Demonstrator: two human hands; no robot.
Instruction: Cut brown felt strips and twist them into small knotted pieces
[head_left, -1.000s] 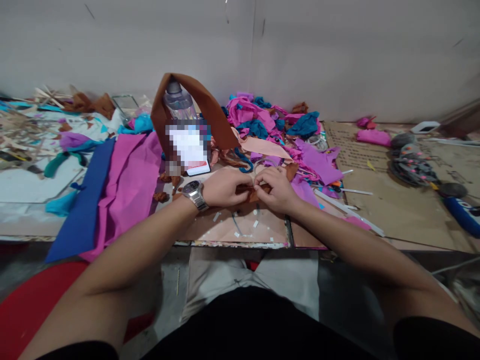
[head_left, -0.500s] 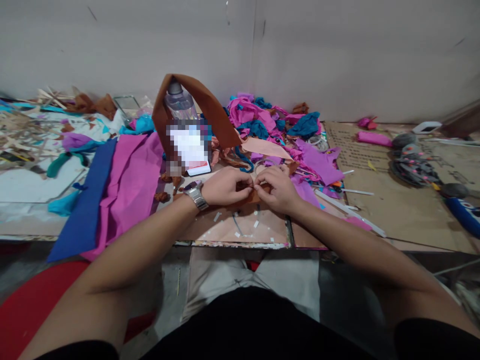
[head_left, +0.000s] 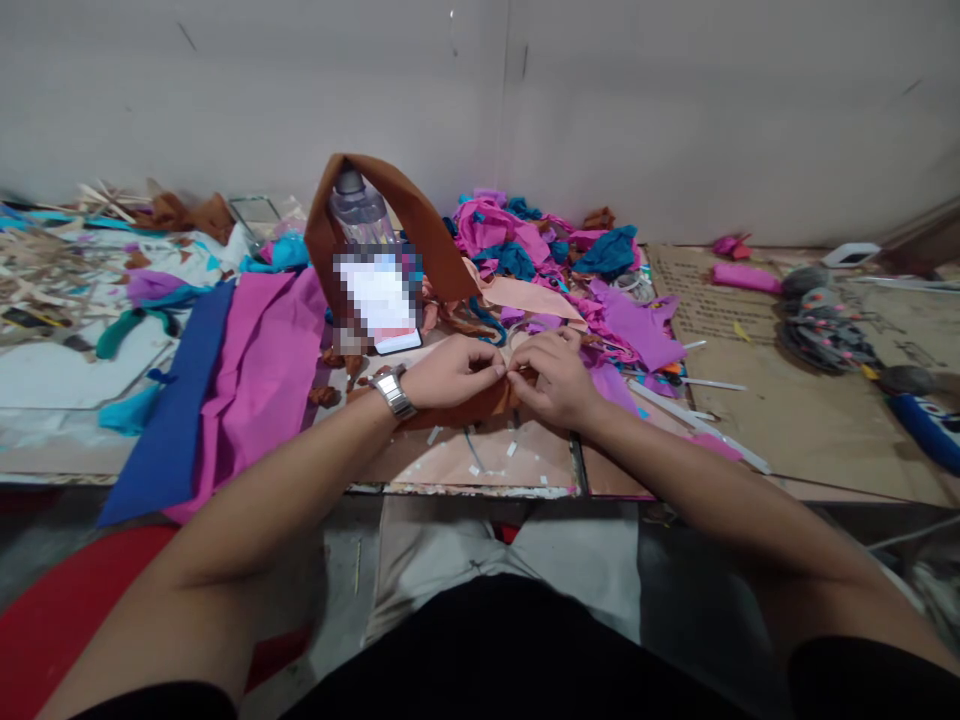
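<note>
- Since the earlier head view, the brown piece [head_left: 469, 412] has shifted: its corner that showed beyond the right hand [head_left: 559, 375] is gone from sight, and more of it shows below the left hand [head_left: 457, 370]; both hands have stayed almost in place.
- Head view, clock face centred on the fingertips: the brown piece lies under and between the hands, at the centre and out toward 8 o'clock, close over the table [head_left: 420, 465].
- Both hands seem to be pinching the brown piece, thumb against fingers, tips meeting at the centre; the exact fold between them is hidden.
- It looks like crepe paper or thin cloth, so I judge it light, limp and dry rather than slippery, easily creased and perhaps easily torn.
- Best hold, by my judgement: an edge taken lightly between thumb and forefinger on each side, the two pinches close together, without hard pulling.
- Around it: a peach strip [head_left: 532, 297] near 1 o'clock, a heap of scraps [head_left: 502, 225] at 12, a lit phone [head_left: 397, 342] at 10, and, near 11, a bottle [head_left: 365, 215] with a brown band [head_left: 420, 215] arched over it.
- White bits [head_left: 511, 450] lie at 6 o'clock, near the table edge.
</note>
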